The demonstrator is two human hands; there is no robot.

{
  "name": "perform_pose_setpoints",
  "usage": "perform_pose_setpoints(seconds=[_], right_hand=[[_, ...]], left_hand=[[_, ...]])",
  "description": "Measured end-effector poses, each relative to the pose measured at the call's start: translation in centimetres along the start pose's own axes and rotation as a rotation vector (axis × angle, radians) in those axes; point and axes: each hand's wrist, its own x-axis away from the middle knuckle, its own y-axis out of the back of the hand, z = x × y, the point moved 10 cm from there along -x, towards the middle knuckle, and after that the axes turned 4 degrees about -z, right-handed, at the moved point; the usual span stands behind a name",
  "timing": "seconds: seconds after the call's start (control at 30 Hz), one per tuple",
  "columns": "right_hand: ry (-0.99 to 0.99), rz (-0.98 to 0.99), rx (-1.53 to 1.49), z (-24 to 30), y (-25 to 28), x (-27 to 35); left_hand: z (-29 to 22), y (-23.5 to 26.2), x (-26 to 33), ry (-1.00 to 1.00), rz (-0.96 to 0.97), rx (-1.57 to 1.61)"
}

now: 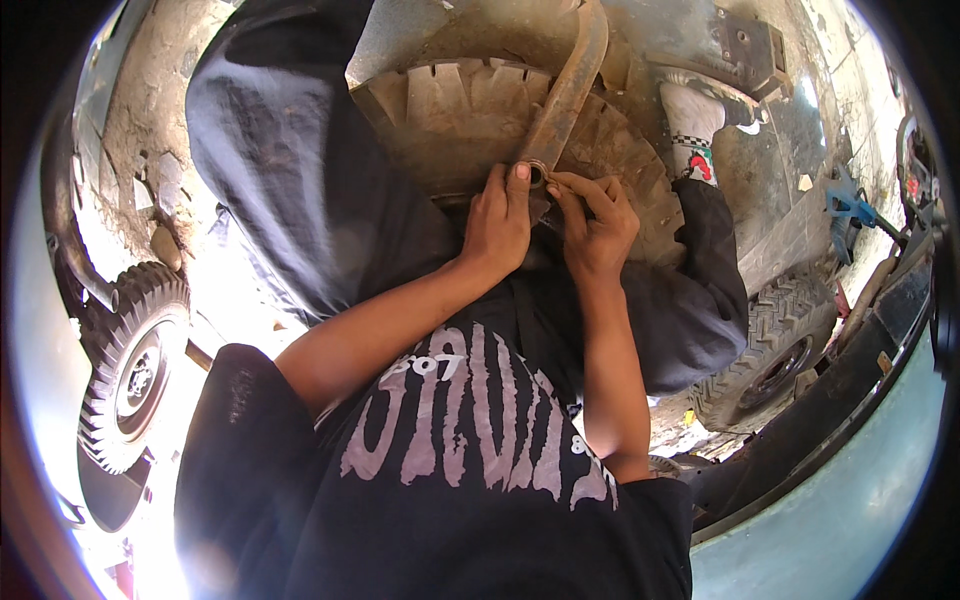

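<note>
A rusty, curved metal bar [568, 95] runs down from the top of the head view. Its near end carries a round eye with a metal ring [537, 174] set in it. My left hand [497, 228] is closed on this end, the thumb pressed against the ring's left edge. On the other side, my right hand [600, 228] has its thumb and fingertips pinched together at the ring's right edge. Whatever small thing is in that pinch is too small to make out. Beneath the bar, a large dusty tyre [440, 105] lies flat between my legs.
A wheel with a knobbly tyre [135, 375] stands at the left, and another treaded tyre [770, 350] at the right. A blue tool-like thing [850, 205] lies at the far right. A dark metal block [748, 48] sits at the upper right, beyond my socked foot [692, 125].
</note>
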Motion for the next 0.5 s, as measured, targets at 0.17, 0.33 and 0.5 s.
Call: perform_pose_setpoints(seconds=[0.17, 0.33, 0.5], right_hand=[[-0.152, -0.098, -0.158, -2.9, 0.7, 1.1], [-0.576, -0.066, -0.562, -5.4, 0.0, 1.8], [-0.61, 0.063, -0.554, -4.1, -1.6, 1.6]], left_hand=[[0.7, -0.3, 0.1, 0.057, 0.038, -0.002], [0.7, -0.5, 0.2, 0.159, 0.103, 0.012], [0.1, -0.2, 0.0, 0.067, 0.056, 0.028]])
